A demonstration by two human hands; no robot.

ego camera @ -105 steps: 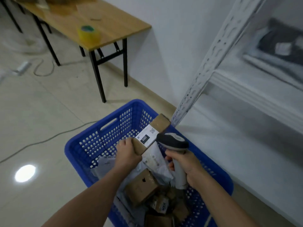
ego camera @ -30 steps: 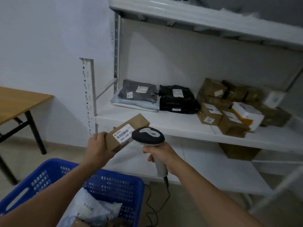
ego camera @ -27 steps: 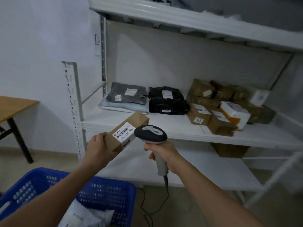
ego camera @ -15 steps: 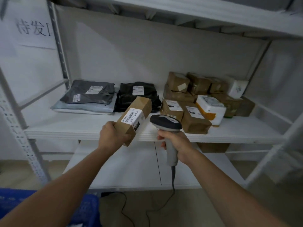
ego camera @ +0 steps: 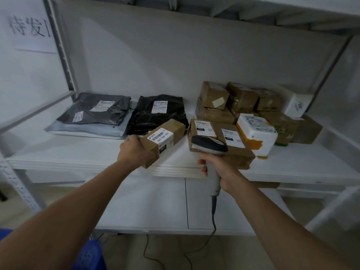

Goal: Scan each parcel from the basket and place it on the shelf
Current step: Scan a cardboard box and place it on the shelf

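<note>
Gripping the near end of the cardboard parcel [ego camera: 163, 141] in the left hand [ego camera: 134, 151], over the shelf [ego camera: 78, 152] front, beside the black mailer [ego camera: 155, 114]. Clasping the barcode scanner [ego camera: 209, 146] in the right hand [ego camera: 218, 166]. Risks tipping off if released too near the edge.

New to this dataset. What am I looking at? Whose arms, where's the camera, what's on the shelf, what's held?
No robot: a person works bare-handed; the single picture comes from a head-worn camera looking forward and down. The left hand grips a labelled brown parcel at the front edge of the white shelf. The right hand grips a corded barcode scanner. On the shelf lie grey mailer bags, a black bag, cardboard boxes and a white box.
</note>
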